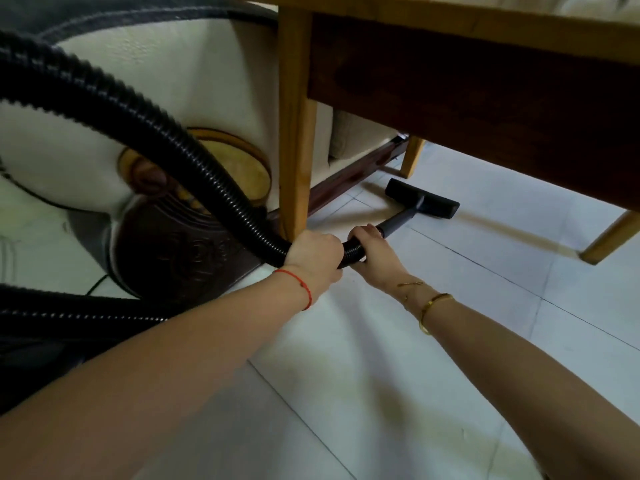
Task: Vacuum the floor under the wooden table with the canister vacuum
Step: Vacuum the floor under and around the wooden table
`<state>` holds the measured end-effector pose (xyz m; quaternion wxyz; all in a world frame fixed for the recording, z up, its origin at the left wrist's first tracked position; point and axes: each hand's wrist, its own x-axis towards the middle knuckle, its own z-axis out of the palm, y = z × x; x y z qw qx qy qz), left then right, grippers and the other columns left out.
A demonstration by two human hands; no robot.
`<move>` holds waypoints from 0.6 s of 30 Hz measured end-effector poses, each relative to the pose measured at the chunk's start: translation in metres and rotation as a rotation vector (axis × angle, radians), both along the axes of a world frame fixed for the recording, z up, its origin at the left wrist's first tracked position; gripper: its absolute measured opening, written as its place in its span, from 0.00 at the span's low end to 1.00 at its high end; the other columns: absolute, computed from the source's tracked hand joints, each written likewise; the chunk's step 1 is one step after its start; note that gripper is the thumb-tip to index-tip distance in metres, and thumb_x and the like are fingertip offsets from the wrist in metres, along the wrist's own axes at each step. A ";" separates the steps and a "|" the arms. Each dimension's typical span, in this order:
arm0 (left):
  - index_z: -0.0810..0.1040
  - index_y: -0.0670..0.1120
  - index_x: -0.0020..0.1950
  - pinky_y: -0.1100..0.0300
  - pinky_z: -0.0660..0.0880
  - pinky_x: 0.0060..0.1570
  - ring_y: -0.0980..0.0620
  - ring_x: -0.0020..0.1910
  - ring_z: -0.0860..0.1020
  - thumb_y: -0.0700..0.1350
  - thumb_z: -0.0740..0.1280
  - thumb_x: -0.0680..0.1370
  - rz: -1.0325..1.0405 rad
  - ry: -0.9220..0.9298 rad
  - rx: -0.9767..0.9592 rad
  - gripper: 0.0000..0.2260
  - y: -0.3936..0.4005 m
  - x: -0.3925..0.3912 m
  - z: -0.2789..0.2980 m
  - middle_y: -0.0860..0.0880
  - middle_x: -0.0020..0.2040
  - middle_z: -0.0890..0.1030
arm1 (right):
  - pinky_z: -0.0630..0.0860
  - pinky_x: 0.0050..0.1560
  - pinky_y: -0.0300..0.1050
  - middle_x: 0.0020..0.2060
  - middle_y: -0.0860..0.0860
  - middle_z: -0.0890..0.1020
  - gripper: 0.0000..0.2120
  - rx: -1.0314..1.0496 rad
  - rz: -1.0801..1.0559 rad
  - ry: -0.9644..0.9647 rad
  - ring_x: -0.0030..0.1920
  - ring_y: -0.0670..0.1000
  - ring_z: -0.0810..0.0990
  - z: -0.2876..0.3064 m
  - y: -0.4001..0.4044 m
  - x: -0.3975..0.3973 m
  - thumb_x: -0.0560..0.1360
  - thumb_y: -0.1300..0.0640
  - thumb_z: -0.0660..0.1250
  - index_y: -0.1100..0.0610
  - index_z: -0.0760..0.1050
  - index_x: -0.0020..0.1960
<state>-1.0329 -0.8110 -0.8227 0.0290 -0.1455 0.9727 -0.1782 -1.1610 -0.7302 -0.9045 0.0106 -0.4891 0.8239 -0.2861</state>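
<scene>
Head view: left hand (pixel 313 256) and right hand (pixel 372 247) both gripping corrugated hose (pixel 166 133), steering floor nozzle (pixel 422 198) low beneath wooden table (pixel 450 26).

Dim, soft light, deep shadow under the table (pixel 467 98), wide-angle bending at edges, slight blur.

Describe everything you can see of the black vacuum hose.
The hose is black, ribbed and looks like flexible plastic. It enters from the left edge, arcs across the cream sofa side and drops past the near wooden table leg. The left hand grips it just behind its end; the right hand grips the end where it joins the smooth dark wand, which runs to the floor head on the tiles under the table. A second stretch of it lies low at the left edge.
</scene>
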 end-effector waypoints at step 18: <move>0.72 0.43 0.59 0.58 0.68 0.40 0.46 0.49 0.81 0.49 0.60 0.80 -0.008 0.012 -0.076 0.13 -0.027 0.111 0.045 0.47 0.53 0.80 | 0.73 0.39 0.46 0.45 0.51 0.77 0.15 -0.102 0.119 0.062 0.44 0.51 0.75 0.040 -0.038 0.112 0.68 0.52 0.71 0.52 0.70 0.51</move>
